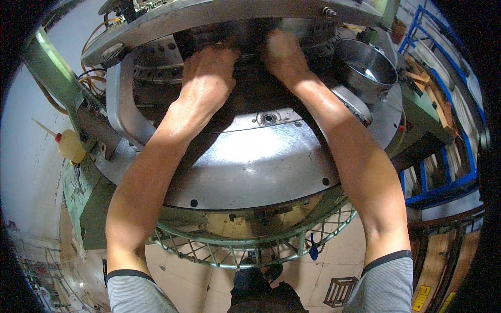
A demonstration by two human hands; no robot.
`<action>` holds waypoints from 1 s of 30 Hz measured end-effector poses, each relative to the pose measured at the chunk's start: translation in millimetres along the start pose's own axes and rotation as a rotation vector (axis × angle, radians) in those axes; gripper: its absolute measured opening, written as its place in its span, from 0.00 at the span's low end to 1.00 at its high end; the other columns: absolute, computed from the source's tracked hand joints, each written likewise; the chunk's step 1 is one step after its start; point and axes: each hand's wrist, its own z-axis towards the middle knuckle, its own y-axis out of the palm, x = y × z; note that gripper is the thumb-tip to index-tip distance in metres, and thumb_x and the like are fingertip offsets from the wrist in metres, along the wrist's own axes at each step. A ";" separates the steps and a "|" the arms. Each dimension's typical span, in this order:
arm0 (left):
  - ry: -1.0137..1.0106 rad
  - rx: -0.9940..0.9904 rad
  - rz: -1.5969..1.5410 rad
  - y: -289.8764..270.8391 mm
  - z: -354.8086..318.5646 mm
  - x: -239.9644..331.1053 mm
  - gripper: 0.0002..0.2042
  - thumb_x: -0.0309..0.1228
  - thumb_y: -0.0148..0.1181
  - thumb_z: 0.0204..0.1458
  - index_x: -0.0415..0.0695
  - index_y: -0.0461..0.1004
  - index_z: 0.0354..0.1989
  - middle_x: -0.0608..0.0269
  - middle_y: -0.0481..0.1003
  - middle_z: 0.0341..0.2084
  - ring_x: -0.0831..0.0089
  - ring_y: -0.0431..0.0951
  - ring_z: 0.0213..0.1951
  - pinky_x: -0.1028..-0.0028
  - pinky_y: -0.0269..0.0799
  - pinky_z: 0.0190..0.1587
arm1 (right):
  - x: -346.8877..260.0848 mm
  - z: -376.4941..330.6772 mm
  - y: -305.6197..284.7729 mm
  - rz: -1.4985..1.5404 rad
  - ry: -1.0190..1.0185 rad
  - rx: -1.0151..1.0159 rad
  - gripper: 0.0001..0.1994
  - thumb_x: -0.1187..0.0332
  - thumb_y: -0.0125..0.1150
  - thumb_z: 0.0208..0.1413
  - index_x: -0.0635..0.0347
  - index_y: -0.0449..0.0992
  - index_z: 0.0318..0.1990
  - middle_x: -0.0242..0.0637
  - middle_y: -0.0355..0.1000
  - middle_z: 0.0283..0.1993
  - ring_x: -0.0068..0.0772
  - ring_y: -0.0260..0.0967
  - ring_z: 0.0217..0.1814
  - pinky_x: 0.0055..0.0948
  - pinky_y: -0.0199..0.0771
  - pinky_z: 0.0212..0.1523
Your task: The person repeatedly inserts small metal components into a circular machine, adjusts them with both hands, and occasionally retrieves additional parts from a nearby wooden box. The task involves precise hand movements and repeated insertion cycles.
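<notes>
Both my arms reach into the dark gap of a large round metal machine, under its upper metal ring [235,15]. My left hand [210,68] is closed, back upward, its fingers curled toward the shaded inner wall. Close by on the right, my right hand [283,55] is also bent closed, with its fingertips lost in shadow. What either hand grips, if anything, is hidden. Beneath my wrists lies a shiny curved metal plate [255,167] with a round bolt hole [269,119] near its inner edge.
A round metal pot [365,67] stands on the machine's right side. A curved grey bracket [117,99] rises at left, near a yellowish squeeze bottle [71,146]. A green wire guard [229,254] runs below the plate. Blue metal racking [443,190] stands at right.
</notes>
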 end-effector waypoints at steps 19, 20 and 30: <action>-0.054 0.036 -0.169 -16.1 9.9 -8.5 0.13 0.27 0.61 0.46 0.46 0.80 0.43 0.43 0.78 0.37 0.44 0.79 0.38 0.54 0.77 0.44 | -22.2 3.9 -30.2 0.114 0.181 -0.169 0.19 0.60 0.69 0.42 0.64 0.80 0.39 0.57 0.76 0.41 0.59 0.75 0.43 0.48 0.79 0.47; -0.082 0.022 -0.112 -18.7 11.1 -8.3 0.11 0.28 0.62 0.50 0.44 0.81 0.42 0.45 0.80 0.36 0.52 0.81 0.37 0.59 0.79 0.40 | -28.5 4.6 -35.6 0.072 0.209 -0.200 0.19 0.58 0.68 0.41 0.63 0.81 0.38 0.56 0.77 0.40 0.59 0.76 0.42 0.48 0.79 0.47; -0.677 -0.166 -1.427 -2.0 12.7 -8.2 0.11 0.22 0.62 0.52 0.40 0.76 0.44 0.59 0.79 0.37 0.66 0.80 0.36 0.72 0.83 0.35 | -72.7 -22.6 -90.4 0.350 0.307 -0.647 0.22 0.54 0.58 0.43 0.69 0.79 0.31 0.62 0.75 0.34 0.59 0.76 0.39 0.45 0.75 0.42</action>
